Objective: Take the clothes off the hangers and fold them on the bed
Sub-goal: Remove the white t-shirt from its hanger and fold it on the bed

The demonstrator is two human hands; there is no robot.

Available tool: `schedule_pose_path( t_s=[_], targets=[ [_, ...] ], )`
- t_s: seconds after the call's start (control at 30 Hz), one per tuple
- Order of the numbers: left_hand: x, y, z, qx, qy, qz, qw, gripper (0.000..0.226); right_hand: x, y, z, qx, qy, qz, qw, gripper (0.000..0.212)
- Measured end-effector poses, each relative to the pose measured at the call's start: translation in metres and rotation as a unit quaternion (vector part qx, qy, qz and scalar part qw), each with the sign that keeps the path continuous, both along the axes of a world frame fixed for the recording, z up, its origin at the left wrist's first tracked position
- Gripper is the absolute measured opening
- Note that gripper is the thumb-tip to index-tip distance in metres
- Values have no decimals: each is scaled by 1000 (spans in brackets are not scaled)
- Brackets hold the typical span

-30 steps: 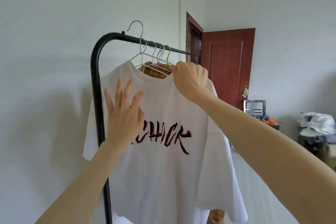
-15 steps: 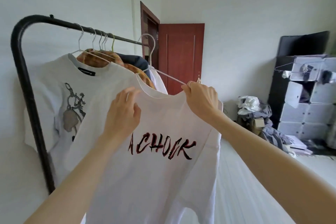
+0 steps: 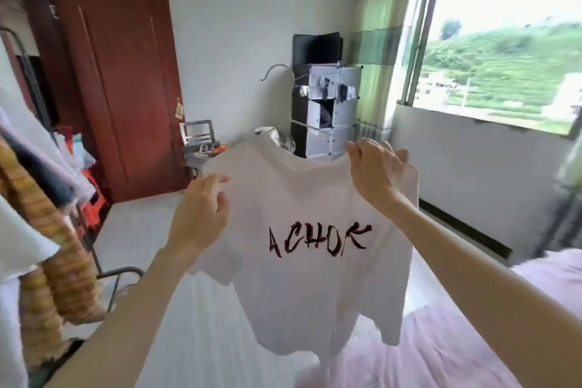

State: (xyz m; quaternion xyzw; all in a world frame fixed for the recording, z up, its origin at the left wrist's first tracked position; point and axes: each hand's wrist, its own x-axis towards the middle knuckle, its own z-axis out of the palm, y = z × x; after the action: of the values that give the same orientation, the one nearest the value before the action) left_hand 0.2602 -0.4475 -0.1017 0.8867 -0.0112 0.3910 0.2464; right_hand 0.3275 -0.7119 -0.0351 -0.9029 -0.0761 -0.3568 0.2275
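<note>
now both hands hold the white t-shirt (image 3: pixel 315 261) up: left hand (image 3: pixel 201 214) pinches its 9 o'clock shoulder, right hand (image 3: pixel 378 173) grips the 2 o'clock shoulder, hanger (image 3: pixel 277 72) still inside.

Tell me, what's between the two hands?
In the head view, the white T-shirt's neckline and chest stretch between the left hand and the right hand.

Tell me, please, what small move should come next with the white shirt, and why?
Probably slide the hanger out of the collar: the white T-shirt hangs in the air, the left hand and right hand gripping its shoulders, the bed below.
</note>
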Motion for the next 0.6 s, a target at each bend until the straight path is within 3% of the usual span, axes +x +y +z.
schedule_pose_path(
  t_s=[0.17, 0.4, 0.6],
  targets=[
    [45, -122, 11, 2, 15, -142, 990, 30, -21, -135, 22, 0, -78, -186, 979, 41],
    [75, -277, 34, 10, -11, -329, 944, 31, -82, -274, 73, -62, -120, -421, 897, 46],
    [72, -383, 36, 5, -38, -416, 908, 29, -150, -350, 67, -70, -130, -498, 854, 44]
  ],
)
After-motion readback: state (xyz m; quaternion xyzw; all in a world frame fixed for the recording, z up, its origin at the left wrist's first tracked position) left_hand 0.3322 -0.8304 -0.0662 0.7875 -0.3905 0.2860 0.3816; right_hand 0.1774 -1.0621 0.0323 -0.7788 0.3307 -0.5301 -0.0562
